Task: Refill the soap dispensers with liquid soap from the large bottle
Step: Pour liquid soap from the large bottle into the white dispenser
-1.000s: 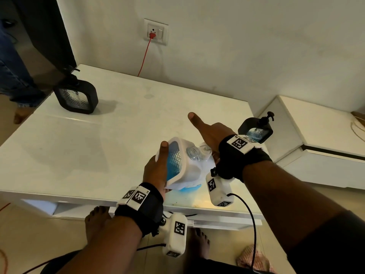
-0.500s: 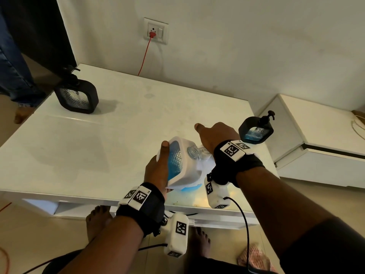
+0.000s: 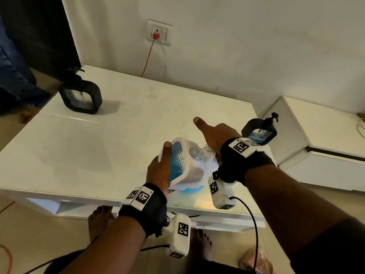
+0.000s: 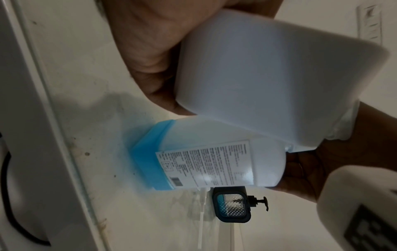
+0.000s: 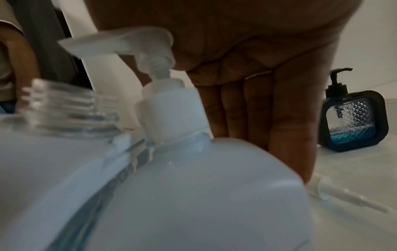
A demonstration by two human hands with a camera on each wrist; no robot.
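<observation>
The left hand [image 3: 158, 171] is gripping a tilted white dispenser [image 3: 182, 163], cap off, near the counter's [image 3: 98, 147] front edge. Beside it, the right hand [image 3: 215, 135], fingers straight, is pressing the large bottle's [image 4: 214, 161] pump. Farther off, two black dispensers [image 3: 258, 131] [image 3: 81, 97] are standing.

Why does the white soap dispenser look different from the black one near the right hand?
The white dispenser is tilted, held in the left hand, its pump off and neck open. The black dispenser stands upright on the table with its pump on. Both hold blue soap behind a bumpy clear window.
</observation>
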